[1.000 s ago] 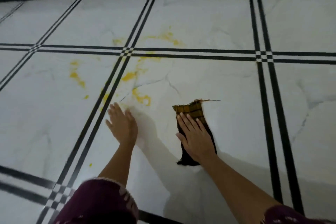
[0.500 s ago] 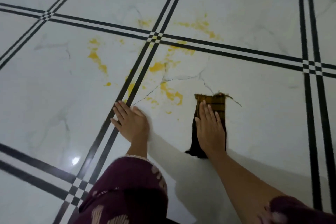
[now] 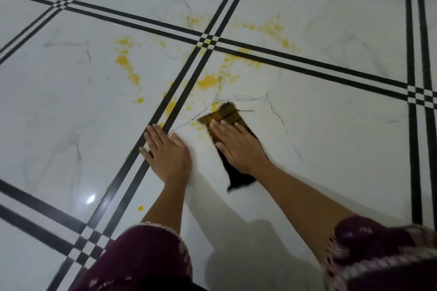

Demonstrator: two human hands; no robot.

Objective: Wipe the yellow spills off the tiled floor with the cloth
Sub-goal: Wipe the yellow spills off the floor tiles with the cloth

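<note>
- A small yellow drop (image 3: 140, 208) sat alone on the tiled floor (image 3: 331, 139), near the left sleeve (image 3: 146, 255).
- On the left tile, a yellow streak (image 3: 125, 64) ran down toward a few little dots. Nothing was touching it.
- The left hand (image 3: 166, 152) lay flat and open on the floor, holding nothing. Its fingers reached over the black double line (image 3: 165, 113). It probably held the person up while they leaned forward.
- Past that line, a thick yellow blob (image 3: 208, 81) sat well ahead of the cloth. More yellow spots (image 3: 272, 28) lay far off on the top tile.
- The cloth (image 3: 224, 116) was brown and yellow in front, dark behind. It lay flat on the floor, its front edge at the nearest yellow bits.
- The right hand (image 3: 238, 146) pressed down on the cloth with open fingers, not gripping it. A flat palm likely pushed the cloth hard on the tile so it could rub.
- Most of the mess looked not yet wiped, so the job seemed just begun.
</note>
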